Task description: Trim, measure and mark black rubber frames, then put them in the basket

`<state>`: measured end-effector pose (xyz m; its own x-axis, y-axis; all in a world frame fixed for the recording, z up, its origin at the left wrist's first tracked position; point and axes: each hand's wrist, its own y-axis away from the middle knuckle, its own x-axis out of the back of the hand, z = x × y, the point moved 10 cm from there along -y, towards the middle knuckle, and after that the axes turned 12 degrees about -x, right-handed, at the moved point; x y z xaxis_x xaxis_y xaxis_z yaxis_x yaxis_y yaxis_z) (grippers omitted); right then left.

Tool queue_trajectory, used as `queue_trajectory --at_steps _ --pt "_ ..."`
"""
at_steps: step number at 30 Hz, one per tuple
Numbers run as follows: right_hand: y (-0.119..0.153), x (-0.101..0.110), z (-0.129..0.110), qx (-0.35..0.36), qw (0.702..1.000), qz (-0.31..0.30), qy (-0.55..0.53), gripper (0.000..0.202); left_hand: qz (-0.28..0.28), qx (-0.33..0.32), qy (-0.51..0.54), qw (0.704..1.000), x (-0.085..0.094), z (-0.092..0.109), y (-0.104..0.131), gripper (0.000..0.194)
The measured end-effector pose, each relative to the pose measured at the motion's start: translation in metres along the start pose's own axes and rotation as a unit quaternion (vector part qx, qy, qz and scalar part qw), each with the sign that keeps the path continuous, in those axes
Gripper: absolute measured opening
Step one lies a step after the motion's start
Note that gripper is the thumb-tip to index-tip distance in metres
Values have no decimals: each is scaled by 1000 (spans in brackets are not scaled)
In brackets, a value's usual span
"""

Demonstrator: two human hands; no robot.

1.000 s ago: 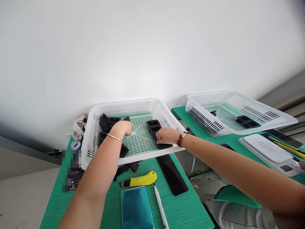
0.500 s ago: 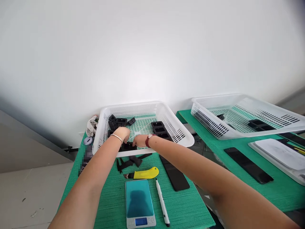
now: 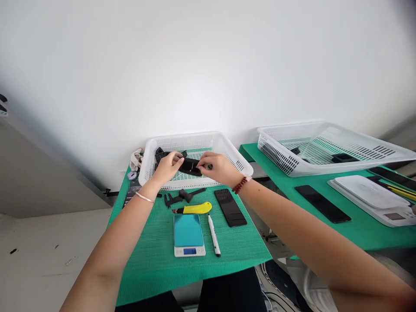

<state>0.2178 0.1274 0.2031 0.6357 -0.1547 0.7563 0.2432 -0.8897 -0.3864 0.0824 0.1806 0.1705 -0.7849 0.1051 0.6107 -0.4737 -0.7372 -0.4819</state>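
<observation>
left grip (image 3: 168,168): pinched | right grip (image 3: 218,167): pinched, knuckles up | left arm (image 3: 112,247), right arm (image 3: 299,225): extended forward, converging

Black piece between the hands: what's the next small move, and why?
I'd probably steady the black piece with the left hand and turn its far end slightly with the right hand. The left hand grips one end, the right hand's fingers are at the other, and the white basket lies below should it slip.
</observation>
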Motion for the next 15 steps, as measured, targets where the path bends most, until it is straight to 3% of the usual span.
queue_trajectory --at_steps 2,4,8,11,15 --pt "31 -8 -15 14 997 -16 -72 14 1 -4 -5 1000 1 16 36 25" --pt "60 -30 -18 -7 992 -52 -117 14 -16 28 12 999 -7 17 75 25" --pt "109 -87 -1 -75 981 -113 -140 12 -36 155 68 985 -36 -10 148 27" --pt "132 -118 18 -128 973 -116 -150 14 -38 197 97 975 -55 -26 179 29" --pt "151 -137 33 -177 966 -120 -145 17 -59 224 139 963 -76 -38 197 34"
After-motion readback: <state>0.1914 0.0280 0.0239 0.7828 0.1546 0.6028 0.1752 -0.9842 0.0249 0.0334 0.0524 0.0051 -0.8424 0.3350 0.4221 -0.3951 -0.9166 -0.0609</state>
